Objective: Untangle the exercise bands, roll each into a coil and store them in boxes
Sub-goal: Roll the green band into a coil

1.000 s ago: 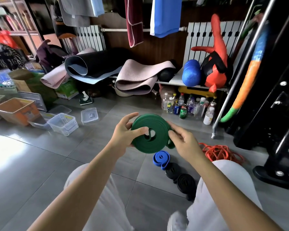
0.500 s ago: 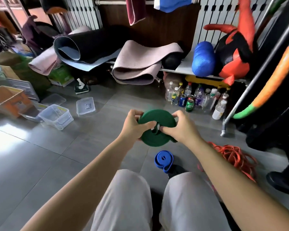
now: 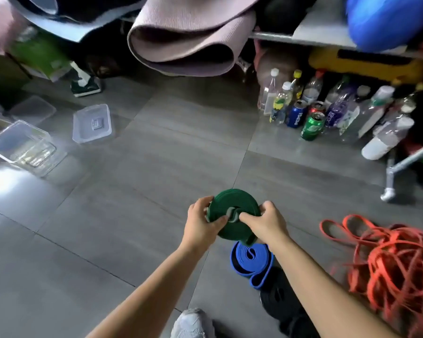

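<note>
A green exercise band (image 3: 235, 203), wound into a flat coil, is held over the grey floor between both hands. My left hand (image 3: 200, 225) grips its left edge, thumb across the face near the centre. My right hand (image 3: 266, 224) grips the right side, thumb near the centre too. Just below on the floor lies a coiled blue band (image 3: 250, 263), and a black coiled band (image 3: 277, 298) sits beside my right forearm. A tangled pile of orange-red bands (image 3: 393, 262) lies at the right. Clear plastic boxes (image 3: 22, 147) stand at the far left.
A clear box lid (image 3: 92, 123) lies on the floor left of centre. Several bottles and cans (image 3: 313, 115) stand at the back right under a shelf. A rolled pink mat (image 3: 188, 42) hangs over the back. A metal rack leg (image 3: 388, 176) stands right. My shoe (image 3: 192, 323) shows below.
The view has dropped and moved closer to the floor. Both hands have stayed on the green coil and lowered it towards the blue band.
</note>
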